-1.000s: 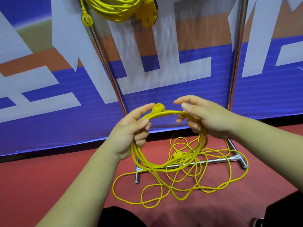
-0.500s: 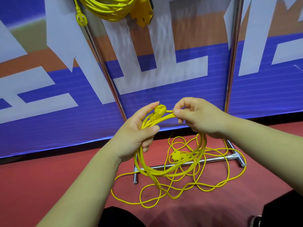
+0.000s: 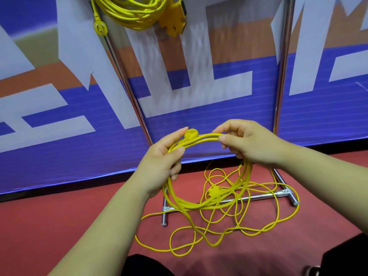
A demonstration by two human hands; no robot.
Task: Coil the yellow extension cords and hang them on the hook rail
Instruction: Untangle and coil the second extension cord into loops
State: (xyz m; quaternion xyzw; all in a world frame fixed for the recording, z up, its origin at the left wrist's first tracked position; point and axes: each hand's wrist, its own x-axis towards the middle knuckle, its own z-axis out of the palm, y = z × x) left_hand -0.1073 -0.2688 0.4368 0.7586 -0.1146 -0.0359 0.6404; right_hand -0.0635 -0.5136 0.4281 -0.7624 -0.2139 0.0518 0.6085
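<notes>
My left hand [image 3: 161, 166] grips the cord [image 3: 196, 207] on the left side of the round bundle: the fingers are curled around the strands and the thumb presses on them from the front. The plug [image 3: 191, 134] of this cord stands up just above my left thumb, next to the forefinger. My right hand [image 3: 251, 144] holds the top of the same bundle, pinching the strands between thumb and forefinger, and the other fingers are bent behind it. The bundle hangs down between my two hands, in front of the blue banner [image 3: 59, 156] and above the red floor [image 3: 59, 226].

The rest of the cord lies in loose loops [image 3: 214, 244] on the floor, over and around the foot bar [image 3: 258, 197] of the metal stand. A small yellow connector [image 3: 214, 191] lies among these loops.

At the top edge a second cord [image 3: 135, 14] hangs already coiled beside the slanted pole [image 3: 127, 76], with its plug hanging at the left and its socket block [image 3: 173, 22] at the right. What carries it is cut off by the edge.
</notes>
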